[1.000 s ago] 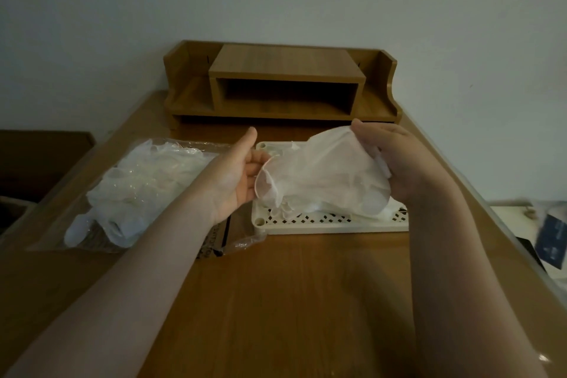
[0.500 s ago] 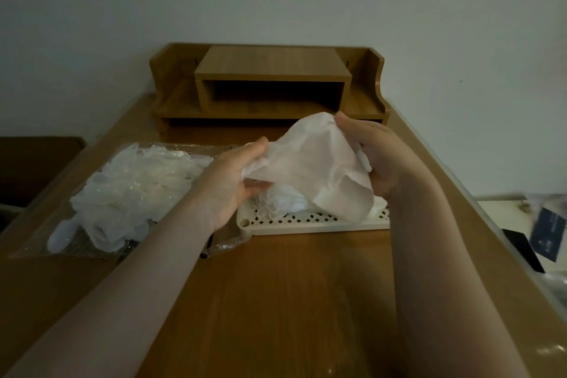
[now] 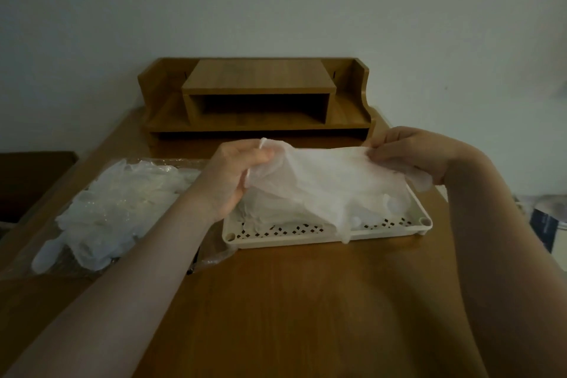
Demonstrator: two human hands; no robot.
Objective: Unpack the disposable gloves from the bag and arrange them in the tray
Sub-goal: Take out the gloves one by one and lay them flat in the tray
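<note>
Your left hand (image 3: 233, 175) pinches one end of a translucent glove (image 3: 322, 181), thumb and fingers curled onto its edge. Your right hand (image 3: 411, 156) pinches the opposite end, fingertips pressed together on the film. The glove is stretched flat between them, held above the tray (image 3: 425, 218), with one finger of it drooping over the tray's near rim, close to the desk.

The tray is white, with a perforated floor and low walls. It sits square on the wooden desk (image 3: 291, 301), with more gloves piled inside under the held one. Its far edge is hidden behind the glove, so the gap to the wooden shelf unit (image 3: 257, 98) can't be judged. Its right corner lies close to the desk's right edge.

The bag (image 3: 211, 258) is clear plastic, lying flat to the left of the tray, its right end just beside the tray's left near corner. A loose heap of gloves (image 3: 116, 209) lies in it, reaching towards the desk's left edge.

The near half of the desk is bare wood, crossed only by your forearms. Dark items sit off the desk to the right, blurred.
</note>
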